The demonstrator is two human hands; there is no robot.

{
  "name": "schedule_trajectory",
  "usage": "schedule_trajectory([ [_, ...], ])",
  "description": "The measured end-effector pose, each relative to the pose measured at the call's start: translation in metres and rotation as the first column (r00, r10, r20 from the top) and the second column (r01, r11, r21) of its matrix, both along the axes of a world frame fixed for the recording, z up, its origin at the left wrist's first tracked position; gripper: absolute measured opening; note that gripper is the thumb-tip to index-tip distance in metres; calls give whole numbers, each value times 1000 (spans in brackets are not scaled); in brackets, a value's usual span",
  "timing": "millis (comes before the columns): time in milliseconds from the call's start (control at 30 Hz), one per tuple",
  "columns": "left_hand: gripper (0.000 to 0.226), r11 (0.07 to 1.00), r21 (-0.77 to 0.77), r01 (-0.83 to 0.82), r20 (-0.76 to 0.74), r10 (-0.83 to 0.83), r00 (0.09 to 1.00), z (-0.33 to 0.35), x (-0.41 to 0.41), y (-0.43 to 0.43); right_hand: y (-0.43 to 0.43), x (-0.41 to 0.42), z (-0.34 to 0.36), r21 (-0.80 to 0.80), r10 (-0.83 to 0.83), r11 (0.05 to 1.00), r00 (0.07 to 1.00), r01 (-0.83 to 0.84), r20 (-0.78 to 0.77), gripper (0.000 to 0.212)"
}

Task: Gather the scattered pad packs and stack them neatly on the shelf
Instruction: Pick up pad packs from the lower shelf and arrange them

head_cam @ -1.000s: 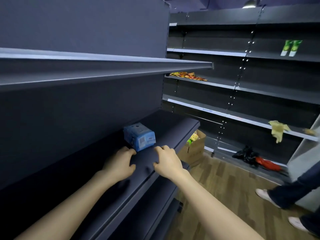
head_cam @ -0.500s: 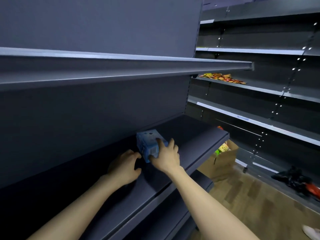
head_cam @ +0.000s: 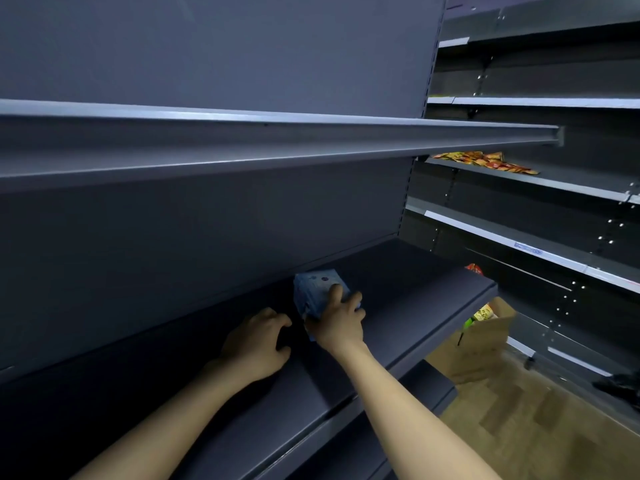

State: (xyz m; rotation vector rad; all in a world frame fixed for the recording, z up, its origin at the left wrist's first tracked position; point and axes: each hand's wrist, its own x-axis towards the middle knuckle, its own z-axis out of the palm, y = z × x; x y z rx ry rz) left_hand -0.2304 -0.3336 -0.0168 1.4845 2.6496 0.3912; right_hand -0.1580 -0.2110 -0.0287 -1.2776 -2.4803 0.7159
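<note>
The right hand's fingers [head_cam: 354, 301] are curled over the top and far side of a blue pad pack [head_cam: 313, 291], with the thumb low against its near face, so they are clamped on the pack. The pack stands on the dark shelf [head_cam: 415, 296], set back toward the rear panel and tilted a little to the left. Behind the fingers, the right hand [head_cam: 337, 322] lies knuckles up and its bare forearm runs back to the lower right.

Just to the left, the left hand's fingers [head_cam: 281, 320] are loosely bent and spread apart, gripping nothing. Their tips seem to rest on the shelf surface, though the shadow there makes the contact hard to judge. The left hand [head_cam: 258, 342] sits close beside the pack without clearly touching it – a narrow dark gap shows between them.

Above both hands an upper shelf [head_cam: 277, 140] runs across the view, its pale front edge catching the light. Beyond the end of the dark shelf, an open cardboard box [head_cam: 485, 344] sits on the wooden floor [head_cam: 519, 431], with green and yellow packaging showing inside it. On the far shelving unit, a scatter of orange and red packets [head_cam: 485, 161] lies on one shelf – well apart from the hands.
</note>
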Motion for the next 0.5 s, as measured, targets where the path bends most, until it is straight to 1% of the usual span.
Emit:
schedule_trajectory([
  [67, 46, 1000, 1, -6, 1, 6, 1000, -1, -3, -1, 1, 2, 0, -8, 11, 1000, 999, -11, -42, 63],
  [133, 47, 1000, 11, -17, 11, 17, 1000, 0, -6, -4, 5, 5, 2, -36, 11, 999, 993, -15, -118, 59],
  [200, 49, 999, 26, -25, 26, 25, 999, 1, -10, -8, 11, 8, 5, -113, -16, 994, 975, -9, -220, 54],
  [300, 52, 998, 45, -38, 48, 36, 998, 3, -16, -15, 18, 12, 10, -264, -90, 964, 921, -14, -379, 45],
  [367, 52, 997, 55, -50, 55, 47, 997, 5, -19, -19, 19, 11, 11, -332, -139, 943, 876, -25, -461, 37],
  [500, 52, 996, 66, -65, 67, 60, 996, 7, -21, -29, 15, 10, 12, -463, -233, 884, 806, -58, -545, 24],
])
